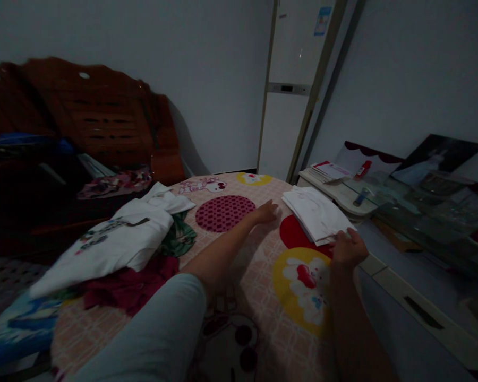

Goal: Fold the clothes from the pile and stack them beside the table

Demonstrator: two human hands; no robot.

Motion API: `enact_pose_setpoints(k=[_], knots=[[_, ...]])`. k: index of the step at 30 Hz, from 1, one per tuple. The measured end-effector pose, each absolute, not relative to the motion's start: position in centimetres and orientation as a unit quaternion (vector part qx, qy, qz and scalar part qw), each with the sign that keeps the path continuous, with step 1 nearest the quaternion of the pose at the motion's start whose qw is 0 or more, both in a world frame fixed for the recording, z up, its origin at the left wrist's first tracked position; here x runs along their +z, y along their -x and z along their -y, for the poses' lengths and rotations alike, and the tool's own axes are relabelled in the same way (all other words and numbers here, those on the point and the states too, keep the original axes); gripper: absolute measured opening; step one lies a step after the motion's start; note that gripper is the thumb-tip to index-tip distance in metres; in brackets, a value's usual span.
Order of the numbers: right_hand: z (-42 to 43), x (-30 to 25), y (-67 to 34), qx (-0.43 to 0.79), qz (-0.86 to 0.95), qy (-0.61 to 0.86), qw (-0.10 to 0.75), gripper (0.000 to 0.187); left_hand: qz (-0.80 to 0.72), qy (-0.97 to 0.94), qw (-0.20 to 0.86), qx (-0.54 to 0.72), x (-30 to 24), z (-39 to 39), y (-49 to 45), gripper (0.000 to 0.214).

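A folded white garment (316, 215) lies flat near the right side of the round table, partly over a red spot on the tablecloth. My right hand (349, 250) is at its near right corner, fingers bent and closed on the edge. To the left of the garment, my left hand (266, 212) hovers over the tablecloth with fingers loosely stretched, apart from the cloth and holding nothing. On the table's left side, a loose white shirt (119, 239) with a printed design is heaped over a dark red garment (143, 284) and a green patterned one (179, 236).
The pink patterned tablecloth (239, 260) covers the table. A carved wooden bench (99, 116) with items on it stands at the left. Along the right wall is a glass-topped cabinet (414, 217) holding papers and a photo. A tall white appliance (284, 116) fills the corner.
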State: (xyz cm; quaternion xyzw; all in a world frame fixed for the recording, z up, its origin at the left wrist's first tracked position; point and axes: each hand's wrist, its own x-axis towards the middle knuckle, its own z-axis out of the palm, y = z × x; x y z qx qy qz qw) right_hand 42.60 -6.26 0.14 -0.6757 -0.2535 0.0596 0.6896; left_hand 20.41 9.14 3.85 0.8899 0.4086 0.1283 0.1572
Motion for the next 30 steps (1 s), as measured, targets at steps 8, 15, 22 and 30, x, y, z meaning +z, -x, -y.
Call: enact_pose_setpoints(k=[8, 15, 22, 30], knots=[[6.7, 4.2, -32.8, 0.226, 0.517, 0.599, 0.568, 0.037, -0.503, -0.849, 0.113, 0.111, 7.1, -3.5, -7.0, 0.05], [2.2, 2.4, -24.9, 0.33, 0.666, 0.534, 0.403, 0.026, -0.683, -0.722, 0.014, 0.115, 7.8, -0.8, 1.7, 0.042], [0.4, -0.5, -22.7, 0.355, 0.633, 0.56, 0.4, 0.02, -0.772, -0.634, 0.003, 0.052, 6.8, -0.2, 6.3, 0.04], [0.6, -0.9, -23.9, 0.438, 0.586, 0.54, 0.415, 0.035, -0.817, -0.57, 0.032, 0.082, 7.7, -0.1, 8.8, 0.028]])
